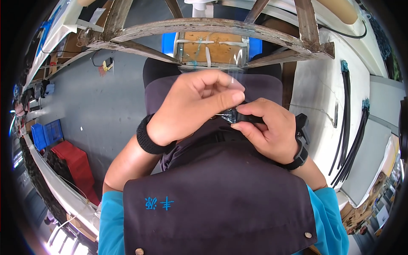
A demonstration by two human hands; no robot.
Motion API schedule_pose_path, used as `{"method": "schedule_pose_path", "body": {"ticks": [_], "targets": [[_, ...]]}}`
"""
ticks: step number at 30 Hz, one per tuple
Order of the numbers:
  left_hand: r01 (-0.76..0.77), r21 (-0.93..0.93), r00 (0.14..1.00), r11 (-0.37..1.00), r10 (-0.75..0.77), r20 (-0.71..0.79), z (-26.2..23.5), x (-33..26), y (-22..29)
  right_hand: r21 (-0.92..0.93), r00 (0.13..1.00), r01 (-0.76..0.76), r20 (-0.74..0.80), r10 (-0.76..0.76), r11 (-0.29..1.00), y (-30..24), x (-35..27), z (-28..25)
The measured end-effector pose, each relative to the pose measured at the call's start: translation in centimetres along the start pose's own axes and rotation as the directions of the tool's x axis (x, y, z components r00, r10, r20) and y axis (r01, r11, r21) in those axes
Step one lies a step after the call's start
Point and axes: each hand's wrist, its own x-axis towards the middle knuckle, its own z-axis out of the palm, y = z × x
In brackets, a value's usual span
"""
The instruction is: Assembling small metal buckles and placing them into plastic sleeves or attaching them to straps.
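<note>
Above my lap, my right hand (pixel 270 129) is closed on a black piece with a glossy, bound-looking end (pixel 230 115), pinched between thumb and forefinger. Whether the piece is a single strip or a bundle is hidden by the fingers. A thin, bright pin-like line (pixel 219 114) runs from that end toward my left palm. My left hand (pixel 199 100) is just left of it and slightly higher, its thumb and forefinger pressed together. What they pinch is too small to make out. A faint clear streak (pixel 236 78) shows beside the left fingertips.
Two bundles of black strips with teal tops (pixel 346 93) (pixel 365 108) lie on the white table (pixel 310 93) at right. A worn wooden frame (pixel 208 26) spans ahead, with a taped brown box (pixel 214 49) beyond. Red (pixel 76 163) and blue crates (pixel 46 134) stand left.
</note>
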Motion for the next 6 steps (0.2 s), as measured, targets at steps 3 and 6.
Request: {"method": "schedule_pose_path", "body": {"ticks": [3,6], "targets": [[-0.106,0.085,0.994,0.991,0.109,-0.03,-0.2,0.4,0.0,-0.035,0.99,-0.107,0.087,0.109,0.994,-0.7,0.4,-0.8],[-0.19,0.11,0.98,0.976,0.196,-0.042,0.0,0.1,0.1,-0.058,0.992,-0.028,0.12,0.035,0.998,-0.6,1.0,-1.8]]}}
